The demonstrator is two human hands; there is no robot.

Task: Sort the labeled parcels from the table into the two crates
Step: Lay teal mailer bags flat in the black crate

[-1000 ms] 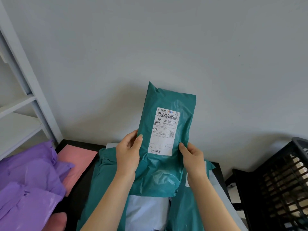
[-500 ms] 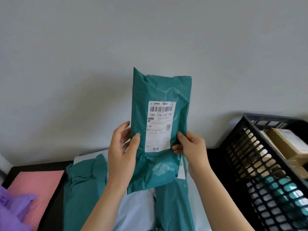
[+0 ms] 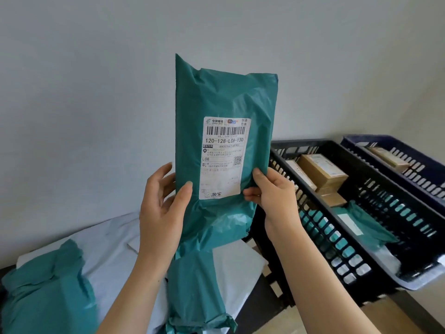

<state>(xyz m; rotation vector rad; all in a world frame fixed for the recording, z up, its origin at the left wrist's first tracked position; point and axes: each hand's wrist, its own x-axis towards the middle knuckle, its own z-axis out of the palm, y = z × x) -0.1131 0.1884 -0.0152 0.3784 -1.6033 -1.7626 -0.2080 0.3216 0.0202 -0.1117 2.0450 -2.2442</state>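
While parcel (image 3: 226,97) stays gripped upright, blue crate (image 3: 431,165) enters view.

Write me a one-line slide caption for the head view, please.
Left hand and right hand hold a teal parcel upright, label facing camera, beside a black crate.

One cam only — head-worn, wide-angle, looking fwd & a bit down toward a pale wall (image 3: 96,92). Very near the action: teal parcel (image 3: 224,97) sits dead centre, close to the lens, forearms (image 3: 325,285) enter frame from 6 o'clock. Table (image 3: 263,288) w/ more parcels (image 3: 48,285) lies at 6–8 o'clock; black crate (image 3: 313,143) at 4 o'clock, blue crate (image 3: 421,169) at 3 — both close.
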